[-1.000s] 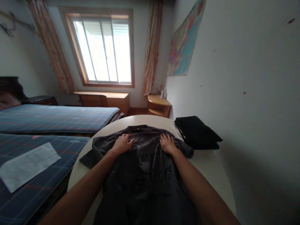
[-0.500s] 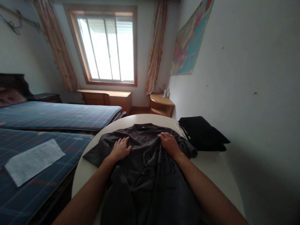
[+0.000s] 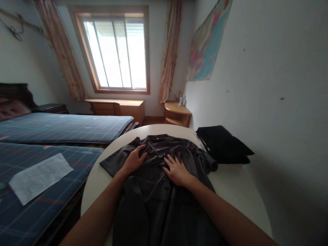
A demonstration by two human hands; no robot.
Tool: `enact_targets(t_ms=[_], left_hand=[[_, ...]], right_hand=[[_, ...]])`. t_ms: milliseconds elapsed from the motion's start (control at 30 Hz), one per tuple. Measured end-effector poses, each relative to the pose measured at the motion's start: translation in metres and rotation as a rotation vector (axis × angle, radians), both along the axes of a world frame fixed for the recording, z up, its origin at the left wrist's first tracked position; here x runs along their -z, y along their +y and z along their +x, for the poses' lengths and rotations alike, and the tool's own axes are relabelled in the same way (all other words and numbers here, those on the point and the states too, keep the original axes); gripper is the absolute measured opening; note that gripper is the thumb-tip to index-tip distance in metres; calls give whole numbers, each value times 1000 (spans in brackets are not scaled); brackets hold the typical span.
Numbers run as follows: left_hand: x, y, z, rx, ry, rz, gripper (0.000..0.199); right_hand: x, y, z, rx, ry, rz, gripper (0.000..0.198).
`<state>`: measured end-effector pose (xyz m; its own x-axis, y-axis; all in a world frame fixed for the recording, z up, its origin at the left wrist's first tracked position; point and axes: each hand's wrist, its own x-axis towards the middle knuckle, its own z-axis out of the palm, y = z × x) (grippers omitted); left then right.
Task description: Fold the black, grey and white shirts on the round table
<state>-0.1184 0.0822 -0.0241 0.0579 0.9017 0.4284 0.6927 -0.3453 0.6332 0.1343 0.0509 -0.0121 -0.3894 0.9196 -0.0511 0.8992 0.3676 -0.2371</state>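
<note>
1 dark grey shirt [image 3: 153, 201] on round table [image 3: 241, 198]. Long axis runs near edge to far edge; collar [image 3: 157, 137] points to far edge, the lower end runs out of view. 2 sleeves reach toward the left and right edges; cloth creased. Left hand [image 3: 134, 160]: on upper left of shirt, fingers bent, thumb apart; cannot tell if it pinches cloth. Right hand [image 3: 178, 172]: palm down on chest, fingers slightly spread. Black folded cloth [image 3: 222, 145] at far right edge.

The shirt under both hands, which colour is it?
The shirt is dark grey, shown best in the head view.
</note>
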Motion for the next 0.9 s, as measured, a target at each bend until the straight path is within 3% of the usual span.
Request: enact_targets(t_ms=[167, 300, 433, 567, 700, 800, 900], left_hand=[[-13, -14, 2, -225, 115, 10, 28], [-14, -24, 8, -212, 267, -79, 35], [-6, -21, 7, -162, 387, -113, 42], [2, -12, 3, -92, 361, -144, 45], [6, -8, 1, -70, 294, -151, 44], [6, -9, 2, -76, 255, -138, 38], [4, -10, 1, -80, 231, -126, 34]], right_hand=[[4, 42, 24, 108, -69, 54, 60], [7, 66, 42, 172, -34, 112, 55], [3, 63, 40, 176, -59, 288, 44], [-24, 27, 17, 37, -36, 471, 40], [-55, -42, -17, -201, 186, 409, 18], [-54, -92, -37, -425, 270, 280, 41], [-37, -118, -47, -579, 184, 132, 59]])
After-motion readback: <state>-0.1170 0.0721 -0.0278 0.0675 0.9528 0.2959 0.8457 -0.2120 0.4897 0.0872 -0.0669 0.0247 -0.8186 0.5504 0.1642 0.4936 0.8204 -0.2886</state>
